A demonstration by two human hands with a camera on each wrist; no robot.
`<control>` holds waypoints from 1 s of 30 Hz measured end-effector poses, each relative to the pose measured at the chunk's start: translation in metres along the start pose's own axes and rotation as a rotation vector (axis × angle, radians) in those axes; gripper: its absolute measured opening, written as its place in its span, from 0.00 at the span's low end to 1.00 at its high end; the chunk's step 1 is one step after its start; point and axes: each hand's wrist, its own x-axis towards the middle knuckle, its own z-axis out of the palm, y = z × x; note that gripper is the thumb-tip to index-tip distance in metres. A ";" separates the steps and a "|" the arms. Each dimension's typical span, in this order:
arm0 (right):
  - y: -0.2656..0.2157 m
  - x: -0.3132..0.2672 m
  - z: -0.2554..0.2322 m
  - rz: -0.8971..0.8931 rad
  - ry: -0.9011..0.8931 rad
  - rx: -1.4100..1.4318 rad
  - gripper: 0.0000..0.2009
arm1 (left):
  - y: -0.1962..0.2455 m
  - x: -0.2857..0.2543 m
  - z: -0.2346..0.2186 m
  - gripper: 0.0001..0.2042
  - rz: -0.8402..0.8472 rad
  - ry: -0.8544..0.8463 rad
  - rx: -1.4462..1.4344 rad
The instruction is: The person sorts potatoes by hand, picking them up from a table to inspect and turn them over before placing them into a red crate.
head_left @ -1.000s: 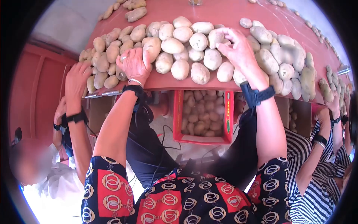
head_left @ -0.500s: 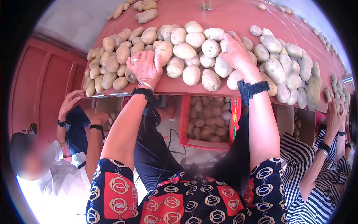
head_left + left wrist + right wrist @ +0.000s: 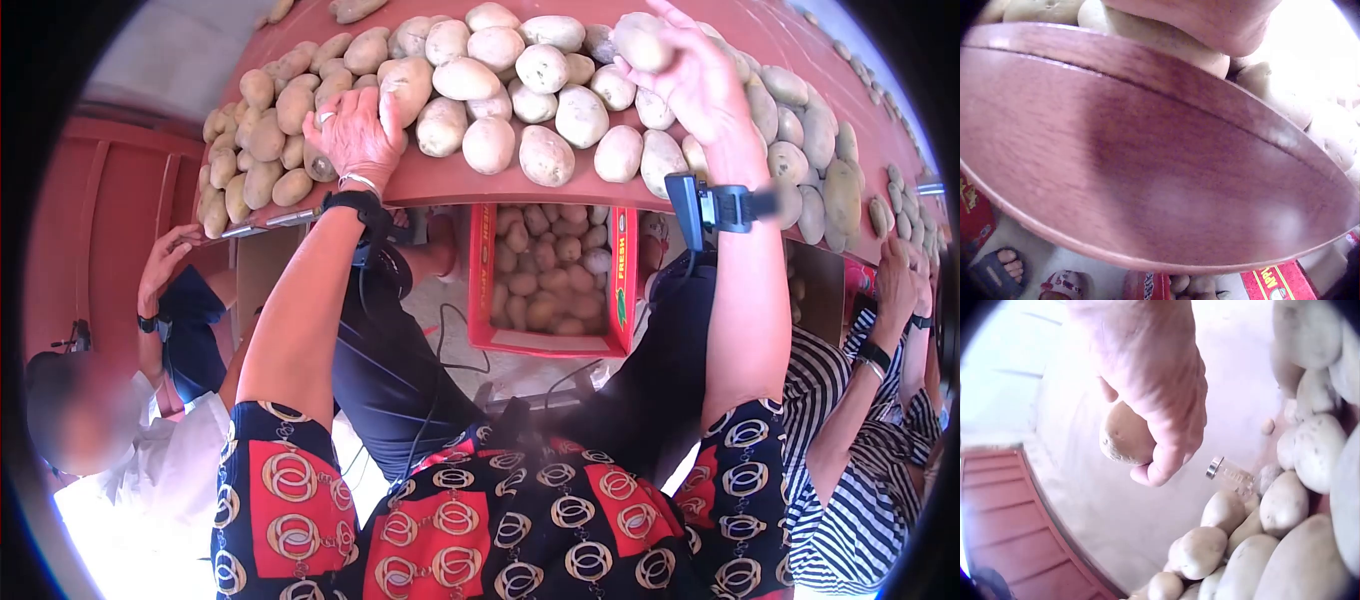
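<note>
Potatoes lie heaped along the near edge of a red table (image 3: 440, 183). The right hand (image 3: 700, 85) holds one potato (image 3: 643, 42) above the heap, pinched between thumb and fingers; in the right wrist view the hand (image 3: 1160, 394) grips that potato (image 3: 1127, 434) clear of the others. The left hand (image 3: 358, 137) rests on the potatoes left of centre, its thumb beside a large potato (image 3: 407, 88). Whether it grips one is hidden under the palm. In the left wrist view only part of the hand (image 3: 1210, 22) shows, over a potato (image 3: 1154, 37).
Below the table edge stands a red box (image 3: 625, 280) of potatoes between the person's knees. Other people sit at both sides, one in a striped top (image 3: 850, 450). A glass jar (image 3: 1232, 475) stands beyond the heap in the right wrist view.
The right hand has lifted a potato from the heap and moved to the right with it. The left hand keeps its place on the potatoes. The head view has shifted.
</note>
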 end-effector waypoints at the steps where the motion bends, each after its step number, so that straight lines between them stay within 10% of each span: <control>1: 0.001 -0.003 0.000 0.014 -0.072 0.013 0.12 | 0.000 -0.001 0.000 0.14 -0.001 0.011 0.018; 22: 0.033 -0.067 0.036 0.239 -1.013 -0.842 0.12 | 0.000 0.000 -0.001 0.12 -0.015 0.010 -0.012; 30: 0.019 -0.038 0.022 0.188 -0.501 -0.582 0.06 | -0.005 -0.001 0.007 0.11 -0.011 0.035 -0.013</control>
